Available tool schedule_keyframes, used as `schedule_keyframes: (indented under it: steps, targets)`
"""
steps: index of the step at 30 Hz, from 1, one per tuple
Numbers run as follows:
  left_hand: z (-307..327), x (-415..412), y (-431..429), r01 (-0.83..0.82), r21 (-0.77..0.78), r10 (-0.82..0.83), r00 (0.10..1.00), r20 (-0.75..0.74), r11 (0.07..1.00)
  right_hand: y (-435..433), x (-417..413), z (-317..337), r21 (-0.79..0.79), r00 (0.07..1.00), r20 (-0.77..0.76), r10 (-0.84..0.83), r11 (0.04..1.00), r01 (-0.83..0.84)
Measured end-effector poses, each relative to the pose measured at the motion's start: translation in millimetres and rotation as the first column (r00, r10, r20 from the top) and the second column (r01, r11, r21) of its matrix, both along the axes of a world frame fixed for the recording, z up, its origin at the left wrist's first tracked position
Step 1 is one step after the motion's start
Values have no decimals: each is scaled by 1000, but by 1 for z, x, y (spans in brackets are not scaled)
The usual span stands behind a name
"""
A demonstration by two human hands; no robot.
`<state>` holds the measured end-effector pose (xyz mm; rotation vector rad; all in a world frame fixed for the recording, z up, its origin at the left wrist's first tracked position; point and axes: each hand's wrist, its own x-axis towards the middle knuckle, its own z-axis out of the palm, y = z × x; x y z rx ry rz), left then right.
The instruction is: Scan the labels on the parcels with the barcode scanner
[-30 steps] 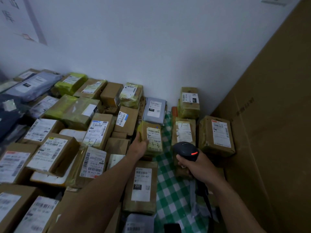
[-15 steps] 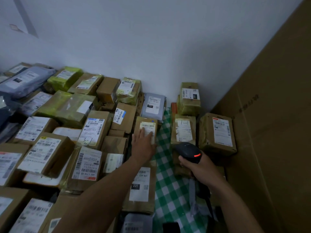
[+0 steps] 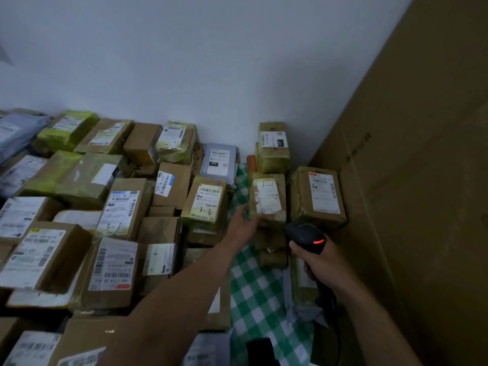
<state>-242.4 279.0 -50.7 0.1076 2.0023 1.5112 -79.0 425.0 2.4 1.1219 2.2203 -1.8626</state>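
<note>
Leaning along the whole right side is a huge brown cardboard sheet [image 3: 422, 154], which meets a white wall [image 3: 211, 62] at the far corner. Brown boxes and taped parcels with white labels crowd the left half in a pile [image 3: 79, 220]. A strip of green-and-white checked cloth [image 3: 258, 294] shows between that pile and a smaller row of parcels on the right.

In that row a large parcel [image 3: 317, 196] stands just beside the cardboard sheet. The parcel marked 1-1 [image 3: 268, 199] is next to it on the left. Across the cloth strip lies the parcel marked 3-3 [image 3: 207, 202], with a grey mailer [image 3: 219, 162] behind it.

The left grip [image 3: 244, 225] reaches over the cloth, spread wide with the thumb up. Its fingertips [image 3: 257, 220] are at the lower left corner of the parcel marked 1-1. They are blurred, so contact is not certain.

The right grip [image 3: 320, 265] is wrapped round the handle of the black barcode scanner [image 3: 306, 236]. The scanner's head sits just below the parcel marked 1-1 and to its right, nose toward that row. A red light [image 3: 318, 242] glows on top of the scanner.
</note>
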Motion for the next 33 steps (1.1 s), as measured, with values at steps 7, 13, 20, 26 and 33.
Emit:
schedule_keyframes:
  steps: [7,13,20,26,33]
  targets:
    - [-36,-9,13,-112,147,58,941,334,983,4,8,1,-20,999,29,-36,999,36]
    - [-43,1,-3,-240,312,139,940,312,919,5,8,3,-7,999,13,-40,999,40]
    - [7,46,-59,-463,452,374,885,276,762,-7,5,13,10,997,-73,-36,999,37]
    - [57,41,-107,-373,404,396,918,27,836,-28,1,43,112,990,-140,27,994,-11]
    - [107,18,-138,134,63,-116,965,-235,989,-45,5,73,120,961,-245,128,988,-101]
